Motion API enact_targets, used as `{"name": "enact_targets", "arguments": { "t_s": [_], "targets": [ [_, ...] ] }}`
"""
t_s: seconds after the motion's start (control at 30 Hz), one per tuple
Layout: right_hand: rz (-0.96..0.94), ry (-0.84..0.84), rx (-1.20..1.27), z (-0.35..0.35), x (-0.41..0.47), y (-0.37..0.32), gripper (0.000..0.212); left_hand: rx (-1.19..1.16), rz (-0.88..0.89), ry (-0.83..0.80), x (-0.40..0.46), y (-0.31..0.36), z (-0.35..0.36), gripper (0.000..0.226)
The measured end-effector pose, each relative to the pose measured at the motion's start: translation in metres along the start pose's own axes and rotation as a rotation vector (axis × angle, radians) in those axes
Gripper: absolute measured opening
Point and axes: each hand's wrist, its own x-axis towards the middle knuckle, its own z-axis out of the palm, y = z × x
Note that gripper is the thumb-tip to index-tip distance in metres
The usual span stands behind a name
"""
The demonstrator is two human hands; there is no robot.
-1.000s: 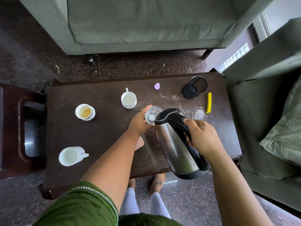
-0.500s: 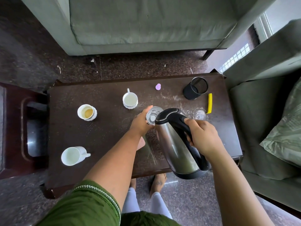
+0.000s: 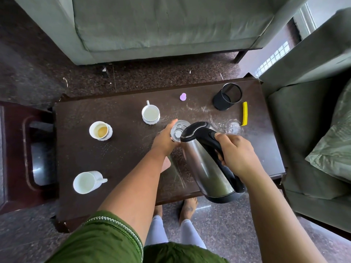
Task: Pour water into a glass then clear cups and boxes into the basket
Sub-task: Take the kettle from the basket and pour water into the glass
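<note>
Over clear glass [image 3: 178, 130], steel kettle [image 3: 207, 166]

Steel kettle [image 3: 206, 166] (black handle), three white cups [image 3: 86, 182], yellow clip [image 3: 244, 113], dark-brown table [image 3: 121, 149], green sleeve [image 3: 106, 242].

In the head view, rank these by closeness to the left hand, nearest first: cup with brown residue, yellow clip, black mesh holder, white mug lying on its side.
From the left hand, which grips the glass:
1. Cup with brown residue, to its left.
2. Yellow clip and white mug lying on its side: too close to call; the clip is at right, the mug at the near left.
3. Black mesh holder, far right corner.
</note>
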Motion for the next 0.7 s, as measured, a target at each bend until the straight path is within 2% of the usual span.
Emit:
{"name": "enact_targets", "arguments": {
  "t_s": [0.33,0.7],
  "targets": [
    [0.016,0.001,-0.009,0.002,-0.001,0.003,0.054,0.118,0.002,-0.002,-0.003,0.007,-0.005,0.087],
    [0.026,0.003,0.010,0.001,-0.001,0.005,0.052,0.099,-0.008,-0.016,-0.007,0.010,-0.005,0.088]
  ]
}}
